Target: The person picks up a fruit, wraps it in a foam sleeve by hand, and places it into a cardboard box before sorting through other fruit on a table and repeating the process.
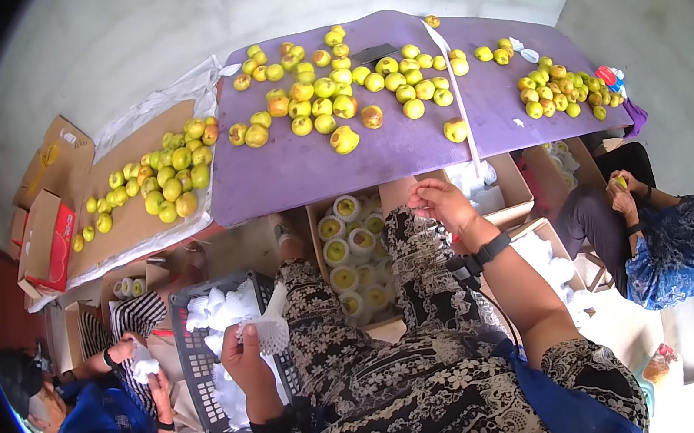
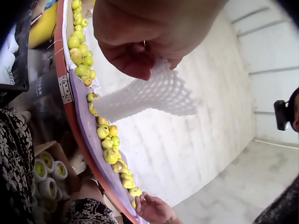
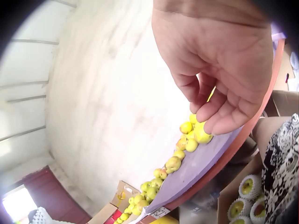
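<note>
My left hand (image 1: 249, 371) pinches a white foam net sleeve (image 2: 147, 95) by one end, between thumb and fingers. The sleeve's mesh flares out, and no fruit shows in it. Held out near the purple tabletop's (image 1: 273, 187) front edge is my right hand (image 1: 447, 205), fingers loosely curled around nothing. In the right wrist view that hand (image 3: 219, 70) overlaps yellow-green apples (image 3: 190, 140) lying on the table behind it. Below, between my legs, a cardboard box (image 1: 316, 238) holds apples in foam sleeves (image 1: 343, 278).
A black crate (image 1: 201, 402) full of white foam sleeves (image 1: 219, 310) stands by my left arm. More loose apples (image 1: 167, 183) lie on cardboard at left. One person (image 1: 112, 431) sits at left, another (image 1: 684, 246) at right. Open boxes (image 1: 517, 210) stand under the table's right part.
</note>
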Motion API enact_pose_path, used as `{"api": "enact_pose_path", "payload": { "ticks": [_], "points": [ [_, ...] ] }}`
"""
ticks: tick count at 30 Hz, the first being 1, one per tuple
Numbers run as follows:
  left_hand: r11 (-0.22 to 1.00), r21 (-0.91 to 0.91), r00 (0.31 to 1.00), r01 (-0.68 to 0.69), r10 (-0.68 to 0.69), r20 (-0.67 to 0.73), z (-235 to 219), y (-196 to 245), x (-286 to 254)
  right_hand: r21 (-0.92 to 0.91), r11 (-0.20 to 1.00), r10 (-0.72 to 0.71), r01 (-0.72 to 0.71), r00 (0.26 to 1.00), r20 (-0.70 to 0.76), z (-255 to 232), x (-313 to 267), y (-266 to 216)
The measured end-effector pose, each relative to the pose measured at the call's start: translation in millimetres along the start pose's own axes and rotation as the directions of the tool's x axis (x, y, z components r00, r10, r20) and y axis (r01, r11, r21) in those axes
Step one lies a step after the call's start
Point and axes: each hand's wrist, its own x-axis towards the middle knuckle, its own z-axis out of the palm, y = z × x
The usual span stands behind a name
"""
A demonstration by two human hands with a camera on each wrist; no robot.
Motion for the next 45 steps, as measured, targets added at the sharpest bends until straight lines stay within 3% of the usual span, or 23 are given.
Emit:
{"api": "enact_pose_path", "payload": {
  "ticks": [4,7,9,12,19,29,45],
  "points": [
    [1.000,-0.002,0.999,0.029,-0.029,-0.030,3,-1,0,0.034,0.997,-0.062,0.065,0.995,-0.081,-9,-7,-13],
    [1.000,-0.008,1.000,0.018,-0.018,0.014,8,-2,-1,0.075,0.995,-0.069,0.067,0.998,0.013,2,-23,-24],
    [1.000,-0.001,0.999,0.019,-0.019,0.039,11,-2,-1,0.065,0.984,-0.175,0.168,0.977,0.121,15,-33,-30],
    [0.999,-0.002,0.998,0.039,-0.039,0.048,16,5,-1,0.054,0.981,-0.190,0.184,0.974,0.120,12,-29,-34],
    [0.998,0.055,1.000,-0.019,0.018,0.014,9,3,-3,0.051,0.992,-0.118,0.115,0.991,0.060,0,-25,-27],
    [0.999,0.007,0.998,0.049,-0.049,0.041,10,-3,-3,0.037,0.996,-0.087,0.084,0.994,0.070,5,-18,-15],
    [0.994,-0.027,0.994,0.109,-0.108,0.023,-7,-17,11,-0.062,0.997,-0.041,0.047,0.994,0.101,55,17,-33]
  ]
}}
